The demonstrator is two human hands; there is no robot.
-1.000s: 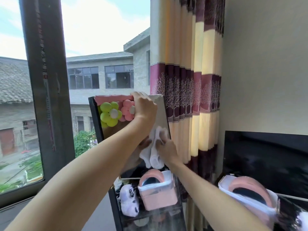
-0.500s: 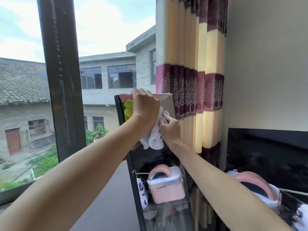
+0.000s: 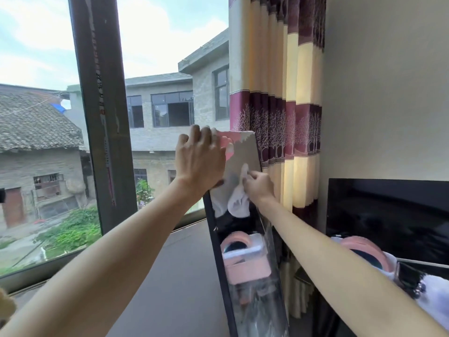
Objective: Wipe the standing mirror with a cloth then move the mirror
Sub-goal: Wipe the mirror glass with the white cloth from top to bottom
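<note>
A tall standing mirror (image 3: 245,276) with a black frame stands on the dark sill, seen nearly edge-on and turned to the right. My left hand (image 3: 199,159) grips its top left corner, fingers curled over the upper edge. Against the upper glass my right hand (image 3: 258,184) presses a white cloth (image 3: 239,204), holding it bunched in the fingers. The cloth hangs down below that hand. The glass reflects a pink box and the cloth.
A striped maroon and cream curtain (image 3: 277,105) hangs right behind the mirror. To the left are a dark window post (image 3: 102,117) and the window glass. A black screen (image 3: 388,215) and a pink box (image 3: 364,251) sit at the right.
The mirror has turned so that its face is now seen much narrower. My right hand with the cloth moved up the glass, then toward its right edge. The camera shifted left.
</note>
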